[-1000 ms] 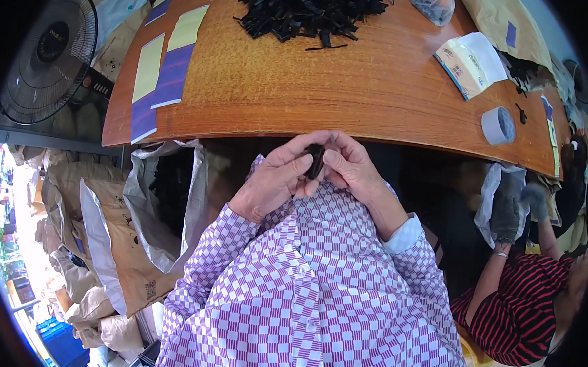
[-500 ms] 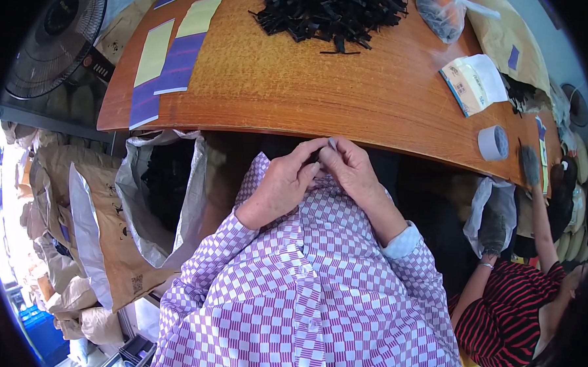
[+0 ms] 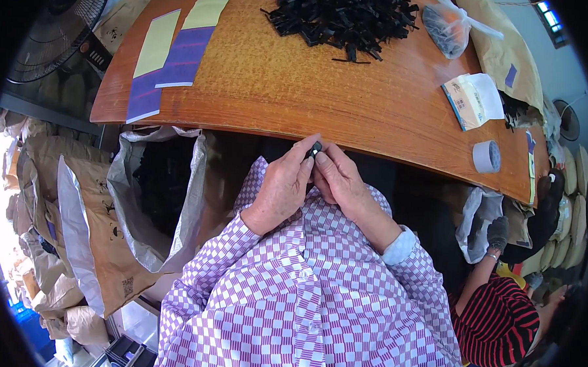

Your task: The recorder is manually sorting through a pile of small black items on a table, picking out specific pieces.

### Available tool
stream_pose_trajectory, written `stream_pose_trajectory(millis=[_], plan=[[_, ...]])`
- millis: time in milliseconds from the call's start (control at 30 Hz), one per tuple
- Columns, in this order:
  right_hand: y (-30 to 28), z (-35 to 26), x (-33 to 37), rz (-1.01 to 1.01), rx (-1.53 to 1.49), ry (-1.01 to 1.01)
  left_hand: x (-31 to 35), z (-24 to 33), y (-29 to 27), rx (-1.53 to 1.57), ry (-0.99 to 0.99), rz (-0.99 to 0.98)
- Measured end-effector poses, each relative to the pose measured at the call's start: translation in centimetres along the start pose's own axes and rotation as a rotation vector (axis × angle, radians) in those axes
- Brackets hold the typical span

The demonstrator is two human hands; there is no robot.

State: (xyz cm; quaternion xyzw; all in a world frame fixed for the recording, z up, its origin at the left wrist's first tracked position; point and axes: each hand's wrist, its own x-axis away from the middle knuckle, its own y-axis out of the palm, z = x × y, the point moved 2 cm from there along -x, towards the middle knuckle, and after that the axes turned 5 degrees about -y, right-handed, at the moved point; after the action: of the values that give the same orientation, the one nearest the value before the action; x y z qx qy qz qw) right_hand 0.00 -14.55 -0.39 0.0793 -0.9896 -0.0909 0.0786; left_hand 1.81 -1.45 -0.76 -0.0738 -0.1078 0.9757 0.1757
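My left hand (image 3: 283, 183) and my right hand (image 3: 342, 179) meet over my lap, just off the table's near edge. A small black piece (image 3: 316, 146) with a pale spot is pinched between their fingertips; its exact kind I cannot make out. Both hands have closed fingers, and some fingertips are hidden behind others. Beyond them, on the brown wooden table (image 3: 265, 97), lies a heap of short black strips (image 3: 344, 18). Left of my lap, an open sack (image 3: 191, 199) with a pale lining holds a dark mass.
Purple and yellow paper strips (image 3: 188, 51) lie at the table's left. To the right are a tissue pack (image 3: 461, 105), a tape roll (image 3: 486, 156) and a knotted clear bag (image 3: 447, 33). A fan (image 3: 58, 35) stands far left. At right, a co-worker's gloved hand (image 3: 497, 233) is by a pale bag.
The black piece now shows between my fingertips, where my fingers hid it before. The co-worker's other arm has left the table's right edge. The view has shifted slightly.
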Motion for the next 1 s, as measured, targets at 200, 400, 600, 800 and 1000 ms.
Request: stream_pose_trajectory(millis=[200,400,600,800,1000], plan=[[0.6,0.1,-0.8,0.058,0.029,-0.015,-0.1,0.5,0.1,-0.116,0.043,0.152],[-2.1,-0.6,-4.4,-0.225,0.336,-0.046,-0.3,0.6,-2.2,-0.346,0.131,0.214],[-9.5,-5.3,-10.7,0.235,1.288,-0.395,2.9,-0.1,-13.8,-0.722,-0.138,0.488],[-13.5,-3.9,-14.1,0.322,1.504,-0.481,4.1,-0.5,-16.7,-1.129,-0.095,0.442],[-7.5,-2.4,-7.7,0.263,0.963,-0.73,-0.4,2.8,-6.7,0.438,-0.364,0.019]])
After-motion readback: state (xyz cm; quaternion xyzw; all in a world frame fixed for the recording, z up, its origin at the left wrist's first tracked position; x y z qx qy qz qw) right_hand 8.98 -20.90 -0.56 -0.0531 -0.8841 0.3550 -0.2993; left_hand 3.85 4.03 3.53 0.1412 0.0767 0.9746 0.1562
